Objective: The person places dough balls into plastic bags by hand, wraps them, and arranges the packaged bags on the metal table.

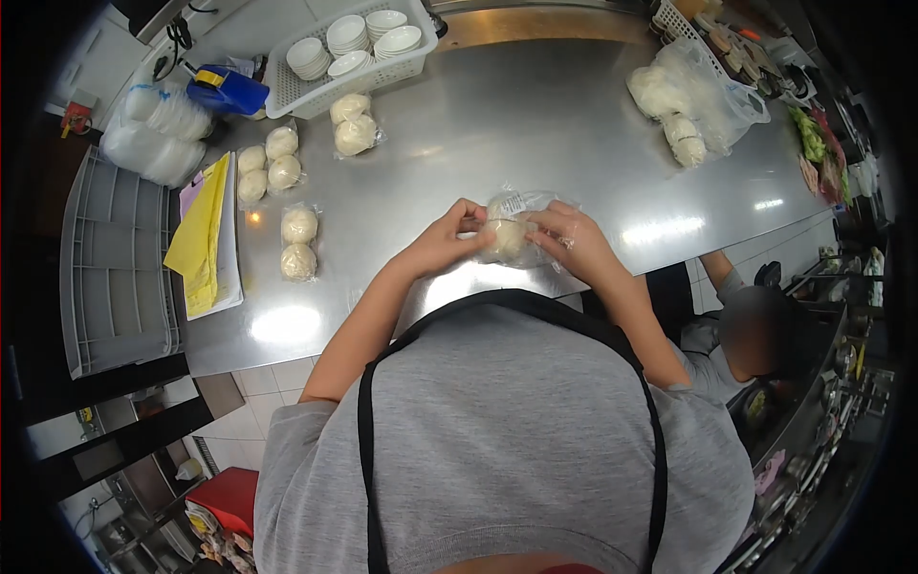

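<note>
Near the front edge of the steel table (421, 153), a clear plastic bag (512, 203) with a printed label holds two round white dough balls (508, 239). My left hand (449, 239) is at the bag's left side, its fingers curled in and touching the plastic. At the right side my right hand (568, 237) pinches the bag's plastic between thumb and fingers. Several similar wrapped pairs (299, 243) lie on the left part of the table, with another pair (355, 134) farther back.
A white basket (287, 96) with stacked bowls stands at the back left. Yellow paper (203, 239) and a grey crate (120, 277) are at the left. Bagged white items (669, 96) lie at the back right. A co-worker (741, 335) is at the right.
</note>
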`<control>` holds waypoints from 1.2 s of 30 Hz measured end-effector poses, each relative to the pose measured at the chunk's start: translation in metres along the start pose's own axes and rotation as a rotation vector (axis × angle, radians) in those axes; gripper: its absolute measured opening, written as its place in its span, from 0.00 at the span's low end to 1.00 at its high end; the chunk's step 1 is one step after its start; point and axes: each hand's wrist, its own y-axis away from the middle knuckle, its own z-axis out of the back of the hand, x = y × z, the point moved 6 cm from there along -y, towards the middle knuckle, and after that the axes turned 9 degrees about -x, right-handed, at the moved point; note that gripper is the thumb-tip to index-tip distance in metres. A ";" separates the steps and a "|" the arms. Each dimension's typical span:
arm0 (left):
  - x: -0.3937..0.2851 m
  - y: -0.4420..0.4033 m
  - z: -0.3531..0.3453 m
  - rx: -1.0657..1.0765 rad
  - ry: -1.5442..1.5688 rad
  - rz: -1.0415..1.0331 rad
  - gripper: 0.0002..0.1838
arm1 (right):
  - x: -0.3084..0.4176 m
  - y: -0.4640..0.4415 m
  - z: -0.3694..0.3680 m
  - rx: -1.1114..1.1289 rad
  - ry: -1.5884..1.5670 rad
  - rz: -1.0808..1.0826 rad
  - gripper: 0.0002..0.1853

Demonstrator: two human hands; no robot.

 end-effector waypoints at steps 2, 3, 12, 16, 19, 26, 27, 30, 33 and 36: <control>0.013 -0.012 0.000 -0.140 0.097 0.274 0.24 | -0.018 0.008 -0.004 0.111 0.009 -0.304 0.15; 0.020 -0.015 -0.002 -0.189 0.073 0.352 0.22 | -0.025 0.011 -0.006 0.107 0.010 -0.307 0.15; 0.019 -0.017 -0.023 -0.137 0.492 0.257 0.11 | -0.076 0.040 -0.049 0.205 -0.646 -0.471 0.27; 0.013 -0.014 -0.019 -0.220 0.705 0.234 0.10 | -0.057 0.023 -0.046 0.105 -0.703 -0.438 0.28; 0.018 -0.015 -0.006 -0.281 0.526 0.248 0.13 | -0.060 0.022 -0.049 0.018 -0.781 -0.418 0.27; -0.050 0.010 0.168 -1.044 -0.932 -0.313 0.29 | -0.108 0.012 -0.072 -0.086 -1.015 -0.448 0.33; -0.052 0.012 0.180 -1.060 -0.937 -0.308 0.29 | -0.113 0.011 -0.074 -0.043 -0.993 -0.413 0.31; -0.056 0.025 0.217 -1.045 -1.364 0.065 0.39 | -0.115 0.004 -0.075 0.032 -1.024 -0.401 0.31; -0.020 0.059 0.251 -0.848 -1.109 0.506 0.47 | -0.114 0.006 -0.074 -0.024 -0.944 -0.393 0.31; 0.012 0.083 0.255 -0.768 -1.007 0.689 0.48 | -0.116 0.008 -0.075 -0.044 -0.915 -0.377 0.30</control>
